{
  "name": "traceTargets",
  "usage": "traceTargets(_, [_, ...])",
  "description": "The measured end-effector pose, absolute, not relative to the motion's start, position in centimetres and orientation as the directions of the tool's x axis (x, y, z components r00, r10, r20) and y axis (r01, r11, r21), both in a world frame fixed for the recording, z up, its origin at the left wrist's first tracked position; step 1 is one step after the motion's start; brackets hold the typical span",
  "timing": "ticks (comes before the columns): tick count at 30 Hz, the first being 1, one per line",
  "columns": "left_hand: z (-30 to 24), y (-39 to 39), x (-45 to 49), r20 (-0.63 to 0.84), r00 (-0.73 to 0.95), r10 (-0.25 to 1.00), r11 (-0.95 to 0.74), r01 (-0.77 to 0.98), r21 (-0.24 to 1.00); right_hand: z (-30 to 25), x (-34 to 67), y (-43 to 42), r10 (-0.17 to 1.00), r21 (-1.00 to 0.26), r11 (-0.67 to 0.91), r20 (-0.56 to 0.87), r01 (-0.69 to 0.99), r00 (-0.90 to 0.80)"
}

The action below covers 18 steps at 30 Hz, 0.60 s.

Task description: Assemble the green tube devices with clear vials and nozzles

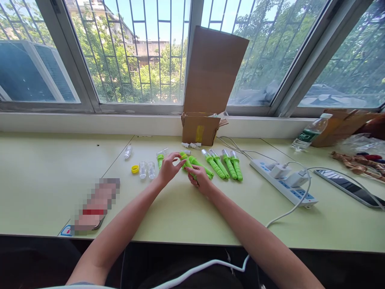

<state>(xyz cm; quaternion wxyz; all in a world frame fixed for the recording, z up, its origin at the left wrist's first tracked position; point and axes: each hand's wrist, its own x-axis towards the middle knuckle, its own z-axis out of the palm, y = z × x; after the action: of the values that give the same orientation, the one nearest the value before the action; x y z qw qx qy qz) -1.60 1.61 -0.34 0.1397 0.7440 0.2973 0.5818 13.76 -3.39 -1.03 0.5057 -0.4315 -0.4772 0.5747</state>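
My right hand is closed around the lower part of a green ribbed plastic handle, which tilts up to the left. At its yellowish upper end, my left hand pinches with thumb and forefinger; whether a separate yellow ring sits there I cannot make out. Another green handle lies just behind my right hand. Left of my left hand is a green handle with a clear top, partly hidden. Two clear ribbed plastic cups and a yellow ring lie farther left.
Several green handles with clear tops lie to the right. Small white pieces lie before an open cardboard box. A clear piece, a blurred-out object, a power strip with cables, a phone and a bottle surround the work area.
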Motion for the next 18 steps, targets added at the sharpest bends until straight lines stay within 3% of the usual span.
traceTargets(18, [-0.66, 1.71, -1.62, 0.777, 0.146, 0.613, -0.778, 0.285, 0.56, -0.81, 14.5, -3.18, 0.966, -0.972, -0.117, -0.063, -0.205, -0.251])
